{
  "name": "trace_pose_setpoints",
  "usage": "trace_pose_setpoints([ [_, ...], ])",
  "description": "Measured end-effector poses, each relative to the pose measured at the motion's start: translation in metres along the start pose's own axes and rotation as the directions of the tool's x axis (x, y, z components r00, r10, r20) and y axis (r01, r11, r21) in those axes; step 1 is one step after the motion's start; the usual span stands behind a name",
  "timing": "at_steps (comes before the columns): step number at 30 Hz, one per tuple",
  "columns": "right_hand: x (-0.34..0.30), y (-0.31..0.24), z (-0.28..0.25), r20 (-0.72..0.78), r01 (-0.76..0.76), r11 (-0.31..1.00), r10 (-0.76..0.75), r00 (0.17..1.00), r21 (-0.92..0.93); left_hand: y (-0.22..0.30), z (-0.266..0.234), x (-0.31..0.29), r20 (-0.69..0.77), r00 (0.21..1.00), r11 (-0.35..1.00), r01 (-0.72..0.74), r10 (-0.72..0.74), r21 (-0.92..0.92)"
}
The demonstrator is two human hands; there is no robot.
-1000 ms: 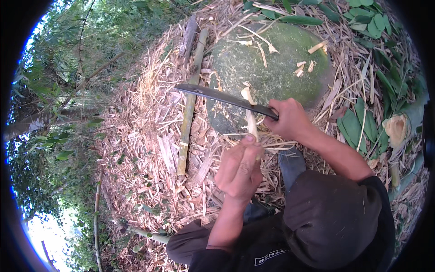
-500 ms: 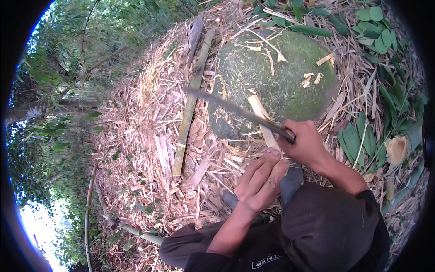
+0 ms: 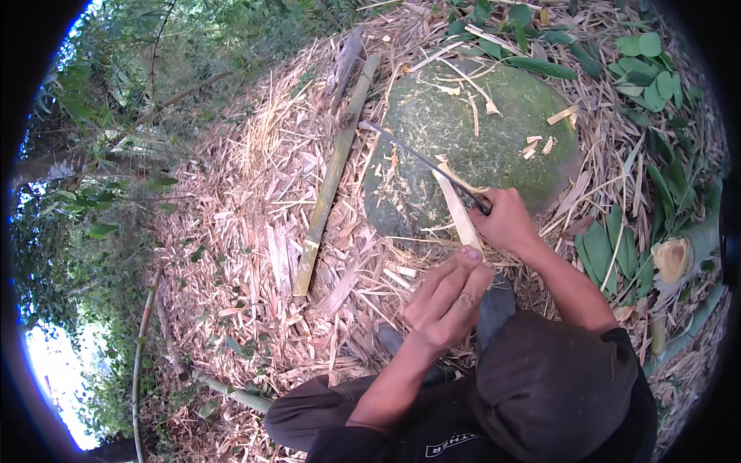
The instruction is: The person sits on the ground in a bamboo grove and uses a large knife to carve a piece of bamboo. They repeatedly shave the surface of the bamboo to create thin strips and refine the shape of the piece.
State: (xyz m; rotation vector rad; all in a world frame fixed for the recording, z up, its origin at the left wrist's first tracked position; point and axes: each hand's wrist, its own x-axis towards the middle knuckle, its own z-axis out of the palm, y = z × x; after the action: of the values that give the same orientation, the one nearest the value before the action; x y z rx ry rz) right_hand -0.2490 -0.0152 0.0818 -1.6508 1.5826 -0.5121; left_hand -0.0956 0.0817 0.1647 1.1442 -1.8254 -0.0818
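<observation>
Left hand: the left hand (image 3: 450,299) is closed, thumb and fingers pinching the lower end of a pale wooden piece (image 3: 458,208).
Wooden piece: slim, flat-sided and pale, it slants up and to the left from the left hand, its far end over the near part of the boulder (image 3: 494,100).
Right hand: the right hand (image 3: 505,221) is wrapped in a fist around the handle of a machete (image 3: 421,158), just above and to the right of the left hand.
Machete: the long dark blade runs up and to the left across the wooden piece, seen nearly edge-on, its tip close beside the pole in this view.
Contact: the blade overlaps the wood, but whether its edge bites in or hovers just over it is hard to tell from this angle.
Boulder: broad, rounded and green (mossy, by the look of it), with small wood chips (image 3: 531,147) and thin strips lying on top.
Pole: a greenish-brown pole (image 3: 332,181) lies on the ground left of the boulder.
Ground: dry, straw-coloured litter (image 3: 224,255) spreads around the boulder.
Right side: broad green leaves (image 3: 597,247) lie near a cut wood end (image 3: 671,260).
Cap: a dark cap (image 3: 552,382) covers the person's head at the lower right.
</observation>
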Motion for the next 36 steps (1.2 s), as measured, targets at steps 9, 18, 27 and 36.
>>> trace_pose_setpoints([
  [9, 0.002, 0.033, 0.005, 0.381, -0.477, 0.488, 0.288, 0.878, 0.731, -0.017, -0.021, -0.008, -0.090, 0.989, 0.992, 0.120, -0.117, 0.029],
  [18, -0.042, -0.033, -0.002, -0.116, 0.322, 0.937, -0.307, 0.945, 0.138, -0.031, -0.029, -0.012, -0.229, 0.949, 0.976, 0.214, -0.216, -0.034],
  [27, -0.022, -0.035, 0.002, 0.046, 0.195, 0.981, -0.194, 0.980, -0.001, -0.044, -0.035, -0.019, -0.306, 0.880, 0.932, 0.353, -0.362, -0.088],
  [36, -0.011, -0.034, -0.012, 0.056, 0.092, 0.995, -0.094, 0.994, 0.033, -0.046, -0.035, -0.017, -0.215, 0.952, 0.974, 0.200, -0.219, -0.106],
])
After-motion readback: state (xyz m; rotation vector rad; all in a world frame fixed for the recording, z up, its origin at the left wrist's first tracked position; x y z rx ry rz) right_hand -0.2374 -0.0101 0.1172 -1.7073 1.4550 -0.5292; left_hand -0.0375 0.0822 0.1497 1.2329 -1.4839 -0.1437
